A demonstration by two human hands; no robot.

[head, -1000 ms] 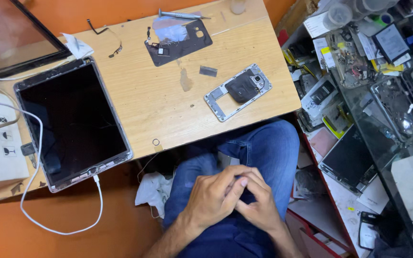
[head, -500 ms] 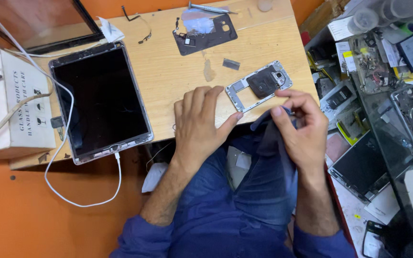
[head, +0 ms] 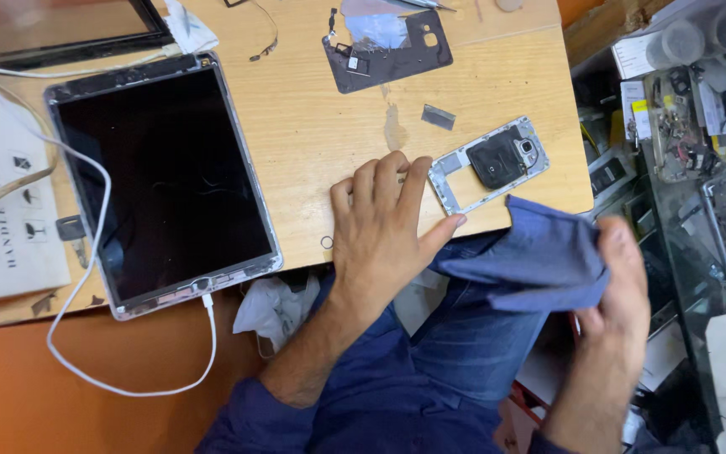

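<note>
My left hand (head: 384,231) lies flat on the wooden table (head: 313,134) near its front edge, fingers spread, thumb touching the corner of a silver phone frame (head: 489,164). That frame holds a black camera module. My right hand (head: 619,290) is off the table's right side, gripping a fold of blue cloth (head: 535,256) that looks like my shirt hem. A large tablet (head: 161,181) with a dark screen rests to the left, a white cable (head: 102,252) plugged into its bottom edge.
A dark phone back panel (head: 388,46) with loose parts lies at the far edge, a small grey strip (head: 439,116) near it. A white box (head: 6,210) sits at far left. Shelves of phone parts (head: 699,126) crowd the right. White crumpled tissue (head: 275,307) hangs below the table.
My left hand has slid left off the phone frame and flattened on the wood. My right hand has dropped away from the frame to the right, pulling up the blue cloth.
</note>
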